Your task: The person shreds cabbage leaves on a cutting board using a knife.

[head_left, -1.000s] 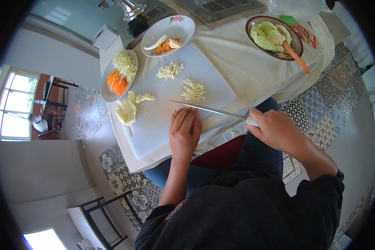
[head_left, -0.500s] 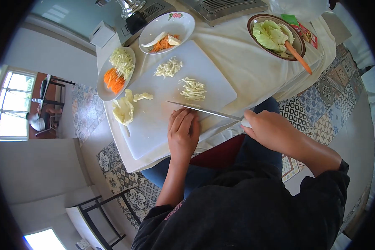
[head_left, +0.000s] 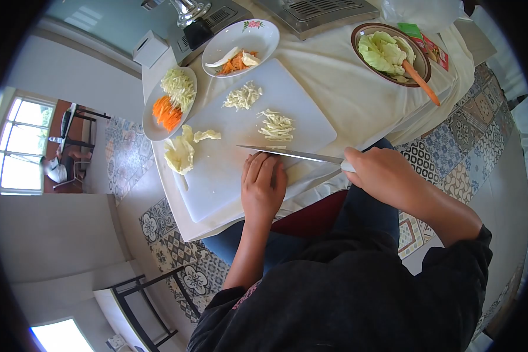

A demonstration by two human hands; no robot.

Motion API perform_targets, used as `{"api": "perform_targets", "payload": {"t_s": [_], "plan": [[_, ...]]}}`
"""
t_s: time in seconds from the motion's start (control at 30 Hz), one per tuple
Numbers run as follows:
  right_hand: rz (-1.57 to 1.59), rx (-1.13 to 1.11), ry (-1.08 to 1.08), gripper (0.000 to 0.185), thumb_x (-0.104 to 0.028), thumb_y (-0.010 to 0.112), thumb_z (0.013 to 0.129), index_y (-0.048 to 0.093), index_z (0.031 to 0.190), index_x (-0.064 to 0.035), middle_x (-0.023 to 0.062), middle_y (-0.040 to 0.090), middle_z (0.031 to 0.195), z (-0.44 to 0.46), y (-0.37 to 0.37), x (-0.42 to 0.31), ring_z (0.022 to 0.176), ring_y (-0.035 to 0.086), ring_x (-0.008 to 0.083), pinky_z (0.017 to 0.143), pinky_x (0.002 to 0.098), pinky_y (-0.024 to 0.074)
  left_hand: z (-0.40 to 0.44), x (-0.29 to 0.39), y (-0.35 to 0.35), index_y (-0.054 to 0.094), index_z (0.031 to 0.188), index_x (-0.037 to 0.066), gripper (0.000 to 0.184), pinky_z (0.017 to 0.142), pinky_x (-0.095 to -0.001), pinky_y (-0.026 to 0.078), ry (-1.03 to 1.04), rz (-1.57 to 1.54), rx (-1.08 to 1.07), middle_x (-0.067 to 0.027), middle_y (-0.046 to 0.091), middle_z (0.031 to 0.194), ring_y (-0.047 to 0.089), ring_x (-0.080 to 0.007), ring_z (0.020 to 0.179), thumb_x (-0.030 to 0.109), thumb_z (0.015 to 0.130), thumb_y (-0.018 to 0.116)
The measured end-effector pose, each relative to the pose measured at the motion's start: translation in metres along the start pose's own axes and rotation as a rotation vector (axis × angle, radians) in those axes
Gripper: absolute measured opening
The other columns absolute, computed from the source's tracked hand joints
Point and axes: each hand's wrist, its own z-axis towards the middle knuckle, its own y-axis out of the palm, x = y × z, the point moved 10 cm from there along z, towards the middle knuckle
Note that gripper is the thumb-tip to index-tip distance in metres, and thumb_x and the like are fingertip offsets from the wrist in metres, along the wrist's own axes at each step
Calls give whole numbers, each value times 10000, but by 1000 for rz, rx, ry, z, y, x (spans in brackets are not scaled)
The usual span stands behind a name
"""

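My right hand [head_left: 374,172] is closed round the white handle of a knife [head_left: 302,155], whose blade points left over the white cutting board [head_left: 217,182]. Against the blade's near side, my left hand [head_left: 263,185] presses down with bent fingers; what lies under them is mostly hidden. Just beyond the blade is a pile of cabbage strips [head_left: 276,125], with chopped cabbage [head_left: 243,95] farther back. Cabbage leaf pieces [head_left: 180,154] lie at the board's left edge.
An oval plate [head_left: 149,127] holds shredded cabbage and carrot. Behind the board stands a flowered bowl [head_left: 267,35]. At right, a brown-rimmed bowl [head_left: 361,27] holds leaves and a carrot [head_left: 420,84]. Metal stoves [head_left: 317,14] line the back. A person [head_left: 57,170] sits far left.
The knife blade has shifted slightly, its handle end a little closer to me. My left hand stays beside the blade. The view has moved slightly.
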Motion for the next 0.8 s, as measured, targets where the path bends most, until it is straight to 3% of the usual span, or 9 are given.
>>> {"api": "perform_targets", "payload": {"t_s": [0.3, 0.8], "plan": [[-26, 63, 57, 236, -252, 634, 927, 571, 913, -25, 184, 641, 690, -18, -14, 7, 683, 655, 408, 622, 503, 509, -4, -2, 0, 686, 1052, 28, 247, 1000, -515, 485, 14, -13, 4, -142, 668, 1073, 641, -350, 1051, 13, 807, 702], [19, 42, 9, 278, -291, 615, 957, 548, 898, -28, 177, 620, 655, -13, 6, -2, 632, 647, 394, 568, 498, 502, -3, -1, 0, 663, 974, 10, 183, 992, -526, 488, 23, -3, 11, -155, 664, 1045, 642, -372, 1021, 6, 795, 706]]}}
